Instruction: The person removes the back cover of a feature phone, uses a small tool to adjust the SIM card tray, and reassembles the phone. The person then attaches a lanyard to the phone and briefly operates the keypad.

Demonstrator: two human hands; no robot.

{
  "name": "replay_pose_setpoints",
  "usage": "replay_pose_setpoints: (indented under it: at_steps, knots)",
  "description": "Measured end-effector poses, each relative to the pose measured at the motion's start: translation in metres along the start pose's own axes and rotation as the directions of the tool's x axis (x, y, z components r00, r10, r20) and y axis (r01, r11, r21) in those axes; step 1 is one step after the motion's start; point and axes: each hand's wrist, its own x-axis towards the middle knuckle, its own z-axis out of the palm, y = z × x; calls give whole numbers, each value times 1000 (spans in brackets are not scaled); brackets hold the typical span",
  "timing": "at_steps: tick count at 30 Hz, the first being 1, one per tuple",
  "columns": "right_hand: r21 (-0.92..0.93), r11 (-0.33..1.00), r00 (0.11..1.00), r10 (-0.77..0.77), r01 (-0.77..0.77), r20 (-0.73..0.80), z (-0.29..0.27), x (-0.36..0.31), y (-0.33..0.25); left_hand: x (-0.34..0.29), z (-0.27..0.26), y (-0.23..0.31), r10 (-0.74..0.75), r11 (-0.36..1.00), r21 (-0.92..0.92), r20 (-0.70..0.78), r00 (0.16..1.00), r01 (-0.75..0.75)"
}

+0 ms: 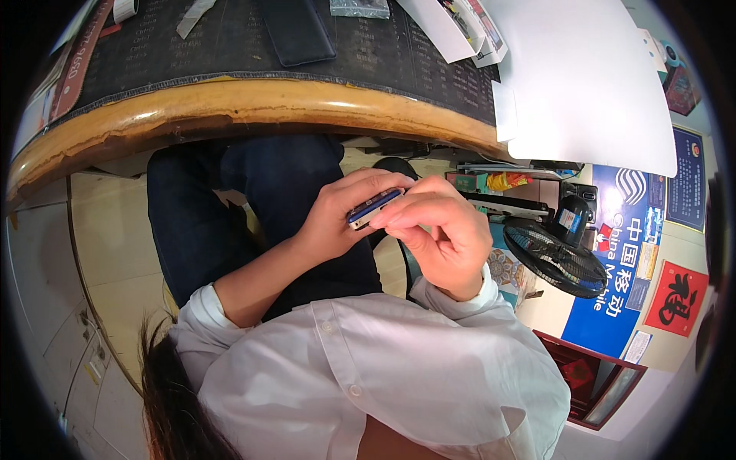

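Note:
My left hand (334, 218) is closed around a small blue-and-silver mobile phone (374, 208), held tilted above my lap with its narrow side facing up. From the right, my right hand (445, 234) reaches over the phone, its fingertips bent together against the near side edge. Whether a small part is pinched between thumb and forefinger is hidden. Most of the phone's faces are covered by my fingers.
Beyond my knees runs a table's curved wooden edge (253, 100). A black phone-like case (299, 34), a clear plastic packet (359, 8) and an open white box (448, 31) lie on its dark mat. A black fan (556, 257) stands right, below a white panel (586, 84).

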Motion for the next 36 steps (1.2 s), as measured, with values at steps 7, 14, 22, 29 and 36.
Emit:
replay_pose_setpoints:
  at_steps: [7, 14, 22, 29, 36]
  knots:
    - [-89, 996, 999, -30, 32, 23, 5, 5, 2, -1, -1, -3, 15, 1000, -5, 14, 1000, -15]
    - [-252, 952, 982, -148, 173, 118, 1, 11, 2, -1, -1, -4, 30, 999, -9, 8, 1000, -30]
    - [341, 868, 931, 356, -361, 78, 3, 10, -3, -2, -1, 3, -2, 1000, -12, 42, 999, 3]
    - [-43, 986, 976, 165, -160, 144, -3, 8, 3, -2, -2, 3, -15, 1000, -19, 45, 999, 16]
    - [225, 955, 980, 200, -196, 2, -7, 6, 3, 0, -1, 2, 21, 1000, -20, 23, 1000, -20]
